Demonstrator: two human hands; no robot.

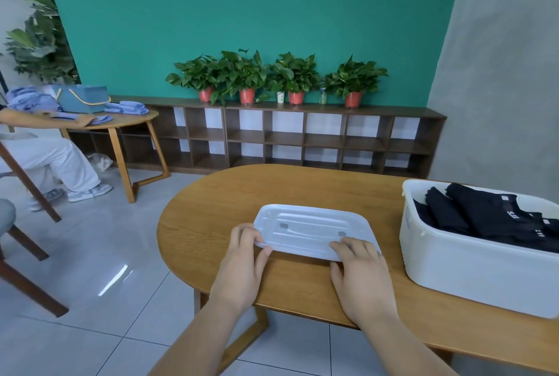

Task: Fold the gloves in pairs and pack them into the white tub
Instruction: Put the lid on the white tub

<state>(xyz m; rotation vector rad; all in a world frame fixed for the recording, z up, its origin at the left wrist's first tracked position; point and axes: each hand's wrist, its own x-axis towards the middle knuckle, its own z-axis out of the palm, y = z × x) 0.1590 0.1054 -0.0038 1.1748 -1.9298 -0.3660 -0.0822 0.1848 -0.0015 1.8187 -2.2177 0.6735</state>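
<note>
Several pairs of black gloves lie folded in the white tub, which stands at the right end of the bench.

- Gloves: overlapped in a slanted row, small pale labels showing. The tub's right side runs out of view, so I cannot count them. Every glove I can see is inside the tub.
- Tub: open, no cover on it.
- White lid: flat on the bench in front of me, just left of the tub and apart from it. Its near edge looks slightly raised, with a shadow beneath.
- Left hand: at the lid's near left corner, fingers curled over the top and thumb against the edge, pinching it.
- Right hand: at the near right edge, fingers on top and thumb low beside the rim. I read this as gripping the lid too.

Progress, as I judge it: folding and packing look done, or nearly so, allowing for the hidden part of the tub. What seems left is closing up: lift the lid, carry it right, and seat it on the rim.

Watch point: the top gloves sit high near the rim and may need pressing down before the lid seats.
</note>
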